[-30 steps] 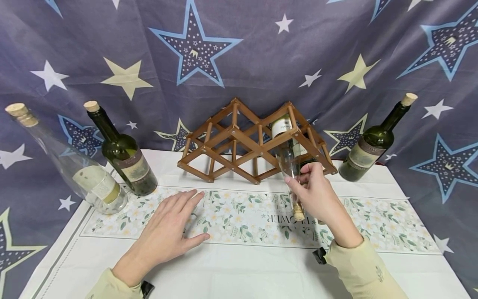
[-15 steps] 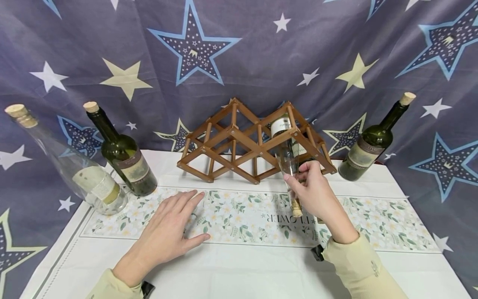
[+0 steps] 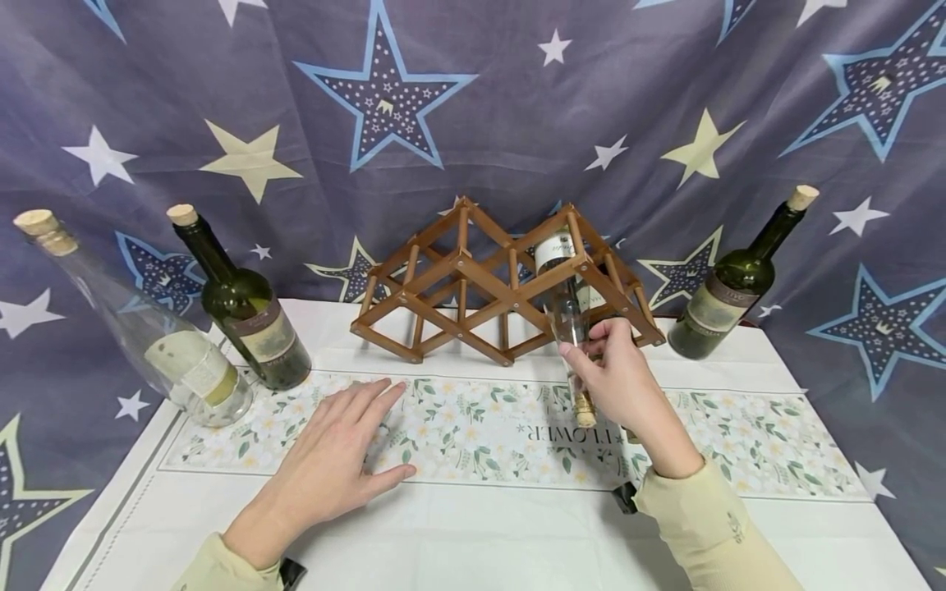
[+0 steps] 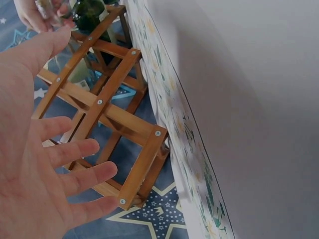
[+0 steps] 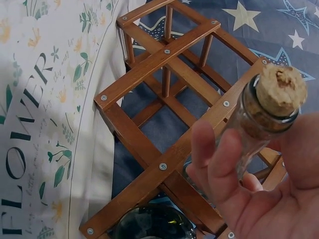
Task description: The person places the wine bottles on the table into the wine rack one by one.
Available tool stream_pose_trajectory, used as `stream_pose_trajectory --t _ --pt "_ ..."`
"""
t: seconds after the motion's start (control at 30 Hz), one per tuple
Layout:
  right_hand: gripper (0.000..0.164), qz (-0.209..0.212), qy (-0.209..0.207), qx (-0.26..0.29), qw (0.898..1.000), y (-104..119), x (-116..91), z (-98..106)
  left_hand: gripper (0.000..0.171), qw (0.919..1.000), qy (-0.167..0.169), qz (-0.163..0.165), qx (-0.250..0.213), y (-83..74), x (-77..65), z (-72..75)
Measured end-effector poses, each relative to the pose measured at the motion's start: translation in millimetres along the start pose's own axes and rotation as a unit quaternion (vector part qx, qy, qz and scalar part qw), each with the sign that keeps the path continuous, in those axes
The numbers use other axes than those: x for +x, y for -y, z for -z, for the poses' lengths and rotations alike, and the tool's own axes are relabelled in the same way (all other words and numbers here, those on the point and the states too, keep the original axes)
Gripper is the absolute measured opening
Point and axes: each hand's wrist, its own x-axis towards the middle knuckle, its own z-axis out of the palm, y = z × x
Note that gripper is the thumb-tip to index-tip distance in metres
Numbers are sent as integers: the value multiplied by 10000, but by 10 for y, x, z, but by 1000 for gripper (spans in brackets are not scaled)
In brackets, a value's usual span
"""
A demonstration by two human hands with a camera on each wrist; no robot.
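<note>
My right hand (image 3: pixel 621 386) grips the neck of a clear glass bottle (image 3: pixel 567 316), thumb on one side and fingers on the other. The bottle lies in the upper right opening of a wooden wine rack (image 3: pixel 460 263), its white label among the bars and its cork (image 5: pixel 283 89) pointing toward me. Below it in the rack sits a dark green bottle (image 5: pixel 154 225), mostly hidden by the hand and slats. My left hand (image 3: pixel 332 451), palm down with fingers spread, holds nothing over the floral table runner (image 3: pixel 473 419), left of the rack's front.
To the left stand a tall clear corked bottle (image 3: pixel 177 353) and a green wine bottle (image 3: pixel 254 324). Another green wine bottle (image 3: pixel 724 295) stands right of the rack. A star-patterned curtain (image 3: pixel 502 98) hangs close behind the white-covered table (image 3: pixel 473 542).
My right hand and the clear bottle have shifted slightly back and left, the cork end drawing a little nearer the rack. The left hand has stayed in place.
</note>
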Motion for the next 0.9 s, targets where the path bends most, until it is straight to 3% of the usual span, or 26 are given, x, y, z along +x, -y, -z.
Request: stream_pose_trajectory --t 0.4,0.9 --pt "62 23 -11 12 10000 -21 10 -5 103 10000 28 0 19 -6 0 1" --pt "74 -1 -144 -551 9984 -9 -82 72 101 10000 -43 -14 10 1 1 3"
